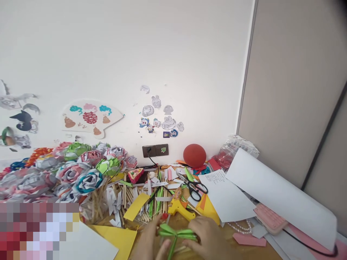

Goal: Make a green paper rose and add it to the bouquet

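A bright green folded paper piece, bow-like with a narrow strip hanging down from its pinched middle, is between my two hands above the table's front. My left hand closes on its left end, thumb below and fingers above. At the right end, the fingers of my right hand grip the folded paper; its fingertips are partly hidden. Just beyond my hands lies a yellow glue gun. Black-handled scissors rest behind it on paper scraps.
Paper flowers are heaped at the left. Wooden sticks and paper strips cover the middle. A red ball-like object stands near the wall. White sheets, a pink keyboard-like device and a cable lie at the right; yellow paper lies front left.
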`<state>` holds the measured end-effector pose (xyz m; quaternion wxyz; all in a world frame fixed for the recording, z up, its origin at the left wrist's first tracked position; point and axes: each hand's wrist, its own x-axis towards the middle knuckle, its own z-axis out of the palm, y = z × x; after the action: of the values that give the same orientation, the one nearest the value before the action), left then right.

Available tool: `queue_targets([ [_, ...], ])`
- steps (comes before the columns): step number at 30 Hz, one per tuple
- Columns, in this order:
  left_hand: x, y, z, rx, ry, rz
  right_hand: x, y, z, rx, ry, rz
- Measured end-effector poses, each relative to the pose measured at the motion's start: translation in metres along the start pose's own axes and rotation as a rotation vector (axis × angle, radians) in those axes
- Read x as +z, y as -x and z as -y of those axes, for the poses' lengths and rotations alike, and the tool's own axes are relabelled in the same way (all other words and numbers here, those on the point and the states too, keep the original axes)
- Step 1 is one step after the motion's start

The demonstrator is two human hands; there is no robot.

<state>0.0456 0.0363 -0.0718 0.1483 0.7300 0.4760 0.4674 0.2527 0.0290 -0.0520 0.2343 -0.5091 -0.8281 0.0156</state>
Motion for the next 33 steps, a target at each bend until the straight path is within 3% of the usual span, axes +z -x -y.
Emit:
queue_targets([
  [3,0.002,-0.004,-0.005,-0.387,0.474,0.149,-0.007,0.000,0.008,0.158,-0.101,0.003],
  [6,0.007,-0.005,-0.013,-0.524,0.793,0.198,-0.002,0.001,0.017,0.212,-0.166,-0.003],
  [11,0.010,-0.001,-0.021,-0.608,0.894,0.174,0.006,0.005,0.022,0.098,-0.218,0.011],
  [15,0.003,-0.003,-0.019,-0.704,0.851,0.247,0.001,0.006,0.020,0.001,-0.262,0.024],
  [20,-0.004,-0.008,-0.026,-0.543,0.770,0.516,-0.006,0.007,0.018,-0.190,-0.201,0.026],
  [22,-0.004,-0.008,-0.028,-0.499,0.772,0.575,-0.008,0.007,0.017,-0.272,-0.164,0.021],
  [28,0.002,-0.006,-0.021,-0.457,0.751,0.584,-0.015,0.007,0.018,-0.360,-0.177,0.030],
  [33,0.006,-0.005,-0.017,-0.446,0.770,0.613,-0.011,0.005,0.015,-0.327,-0.039,-0.026],
])
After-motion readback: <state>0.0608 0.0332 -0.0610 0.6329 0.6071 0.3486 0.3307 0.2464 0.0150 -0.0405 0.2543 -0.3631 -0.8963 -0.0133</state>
